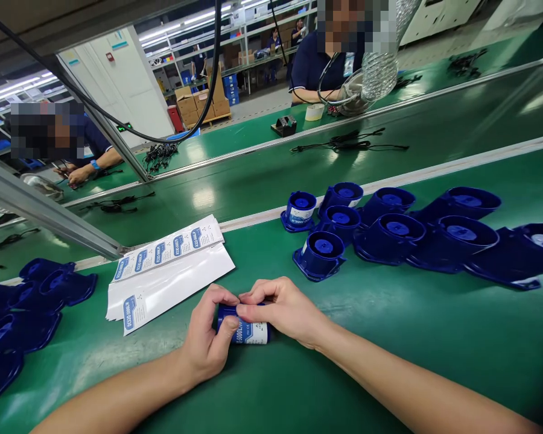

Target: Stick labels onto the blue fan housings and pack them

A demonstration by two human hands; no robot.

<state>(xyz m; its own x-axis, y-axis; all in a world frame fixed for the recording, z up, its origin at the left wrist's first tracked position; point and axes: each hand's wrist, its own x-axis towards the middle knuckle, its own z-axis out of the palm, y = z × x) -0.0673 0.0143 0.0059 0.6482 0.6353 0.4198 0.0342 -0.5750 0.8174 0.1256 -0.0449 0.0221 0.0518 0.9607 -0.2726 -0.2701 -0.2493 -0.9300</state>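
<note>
A blue cylindrical housing (243,328) lies on its side on the green bench (298,386), directly in front of the person and between both hands. The left hand (210,334) grasps its left end, thumb against the near face and fingers curled over the top. The right hand (283,307) has its fingers bent and closed on the upper side of the same piece, the thumb laid over the white and blue label (254,333) wrapped around it; whether those fingertips also pinch the label's edge, I cannot tell. Just beyond the left hand, overlapping label sheets (194,271) lie at a slant, with a row of printed labels along the far part and a single one at the near left corner. Farther off to the right, a group of blue flanged parts (398,226) stands close together, a few of them showing white labels, while more blue pieces (40,289) sit at the left edge. Past the pale strip (253,220), black cables (350,143) rest on a green surface; beyond it, one co-worker (308,66) sits at upper right near a tape roll (314,113), and another (99,135) at upper left
</note>
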